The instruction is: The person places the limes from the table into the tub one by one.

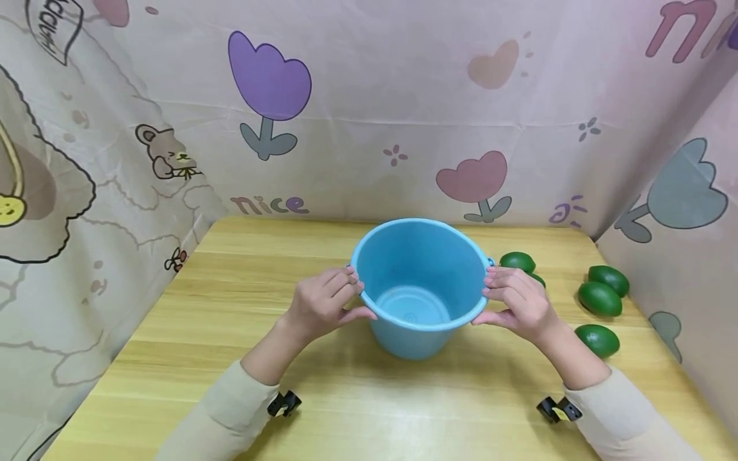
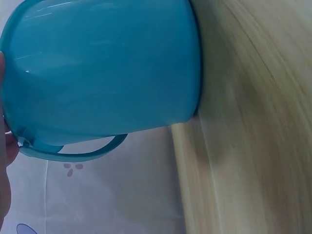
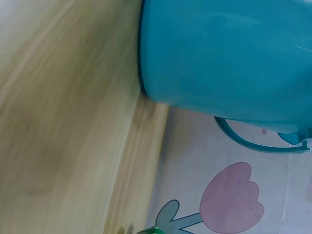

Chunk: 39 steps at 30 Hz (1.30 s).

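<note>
A light blue plastic bucket (image 1: pixel 412 339) stands upright near the middle of the wooden table, its inside bare down to the round base. My left hand (image 1: pixel 325 301) grips the left side of the rim, fingers over the edge and thumb along the near outside. On the opposite side my right hand (image 1: pixel 519 304) holds the rim in the same way. The bucket's handle (image 2: pixel 92 155) hangs at the far side, seen in both wrist views. In the left wrist view only a sliver of my left hand shows; the right wrist view does not show my right hand.
Several glossy green oval fruits lie on the table's right side: one behind my right hand (image 1: pixel 517 261), a pair farther right (image 1: pixel 599 299), and one by my right forearm (image 1: pixel 598 340). Printed cloth (image 1: pixel 369 83) hangs behind the table (image 1: pixel 190 333) and along both sides.
</note>
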### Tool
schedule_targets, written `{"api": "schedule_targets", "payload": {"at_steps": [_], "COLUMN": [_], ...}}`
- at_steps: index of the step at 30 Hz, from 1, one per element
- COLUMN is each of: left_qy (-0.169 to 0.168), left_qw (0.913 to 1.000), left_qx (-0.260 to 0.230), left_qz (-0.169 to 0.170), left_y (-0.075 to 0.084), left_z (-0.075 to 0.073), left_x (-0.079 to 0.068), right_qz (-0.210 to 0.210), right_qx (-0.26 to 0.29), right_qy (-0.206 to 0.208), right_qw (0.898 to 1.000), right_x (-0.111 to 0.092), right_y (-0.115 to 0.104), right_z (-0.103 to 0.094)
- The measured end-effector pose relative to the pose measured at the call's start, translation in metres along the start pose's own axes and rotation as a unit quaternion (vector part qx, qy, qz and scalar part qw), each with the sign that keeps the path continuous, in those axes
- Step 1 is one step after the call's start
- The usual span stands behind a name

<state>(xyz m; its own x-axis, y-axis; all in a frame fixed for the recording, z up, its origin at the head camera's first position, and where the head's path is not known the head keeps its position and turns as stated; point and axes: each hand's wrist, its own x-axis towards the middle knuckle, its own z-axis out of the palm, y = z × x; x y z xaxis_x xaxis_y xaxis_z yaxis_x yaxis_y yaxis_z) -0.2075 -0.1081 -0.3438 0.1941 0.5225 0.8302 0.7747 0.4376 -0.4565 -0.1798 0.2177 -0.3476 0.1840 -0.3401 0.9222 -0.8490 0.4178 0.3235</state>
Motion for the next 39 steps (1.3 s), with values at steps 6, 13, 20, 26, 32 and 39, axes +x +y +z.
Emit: {"api": "schedule_targets", "payload": {"at_steps": [6,13,20,26,32,39], "left_qy": [0.003,0.013,0.018,0.023,0.029,0.037], "left_qw": [0.9999,0.9997,0.9995,0.9993,0.9988,0.9985], "left_qx": [0.0,0.001,0.003,0.002,0.007,0.008], "left_qz": [0.016,0.022,0.025,0.03,0.038,0.039], "left_y": [0.003,0.006,0.009,0.012,0.014,0.015], "left_z": [0.002,0.0,-0.003,-0.005,-0.008,-0.008], "left_x": [0.001,0.0,0.001,0.002,0.003,0.004], "right_qz": [-0.005,-0.013,-0.013,-0.024,-0.036,-0.04], "right_qx": [0.001,0.004,0.0,0.007,0.01,0.01], "right_qy": [-0.001,-0.009,-0.015,-0.003,0.009,0.021], "right_qw": [1.0,1.0,1.0,1.0,0.999,0.999], "right_x": [0.0,-0.002,-0.002,0.003,0.009,0.013], "right_y": [-0.006,-0.008,-0.011,-0.014,-0.017,-0.018], "right_z": [-0.005,-0.007,-0.01,-0.01,-0.01,-0.01]}}
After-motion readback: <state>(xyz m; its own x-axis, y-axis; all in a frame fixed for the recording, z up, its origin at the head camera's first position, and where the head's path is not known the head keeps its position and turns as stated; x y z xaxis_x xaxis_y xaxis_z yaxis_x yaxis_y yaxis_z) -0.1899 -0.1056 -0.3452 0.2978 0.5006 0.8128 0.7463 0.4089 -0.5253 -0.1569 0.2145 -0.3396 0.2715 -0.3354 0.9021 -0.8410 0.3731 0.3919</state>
